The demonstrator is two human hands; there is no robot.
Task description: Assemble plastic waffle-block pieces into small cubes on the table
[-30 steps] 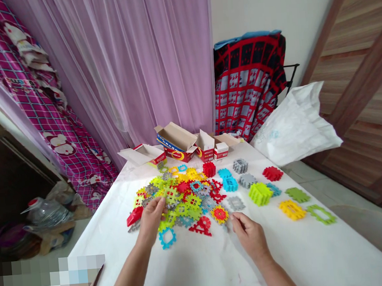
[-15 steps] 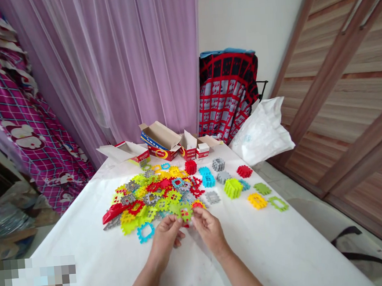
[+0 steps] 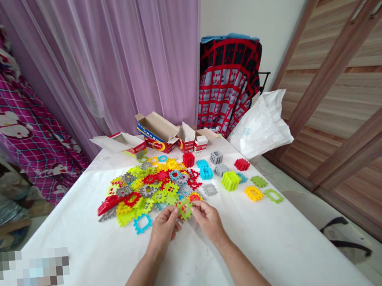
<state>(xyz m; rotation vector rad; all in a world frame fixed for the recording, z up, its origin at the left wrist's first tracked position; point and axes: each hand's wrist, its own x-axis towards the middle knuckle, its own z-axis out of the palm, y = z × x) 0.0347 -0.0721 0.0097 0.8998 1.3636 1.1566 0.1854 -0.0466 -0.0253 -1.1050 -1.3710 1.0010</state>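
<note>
A green notched plastic piece with red in its middle (image 3: 184, 209) is pinched between both hands, just in front of the loose pile. My left hand (image 3: 165, 223) grips its left edge, fingers curled; my right hand (image 3: 207, 216) grips its right edge with thumb and fingertips. Beyond them spreads a heap of toothed pieces in yellow, red, grey, green and blue (image 3: 148, 190). Nearest my left hand lies a blue frame piece (image 3: 142, 224). To the right stand a lime green stack (image 3: 230, 181), a blue stack (image 3: 205, 173) and a red stack (image 3: 188, 160).
Opened boxes (image 3: 159, 132) stand along the back of the white table (image 3: 97, 256). A white bag (image 3: 259, 124) sits at the back right corner. Grey stacks (image 3: 216, 157), a yellow piece (image 3: 253, 194) and a green frame (image 3: 273, 196) are near the right edge.
The green piece has turned slightly between my hands, and its red middle shows differently. The view has shifted a little, with the table contents higher in the picture.
</note>
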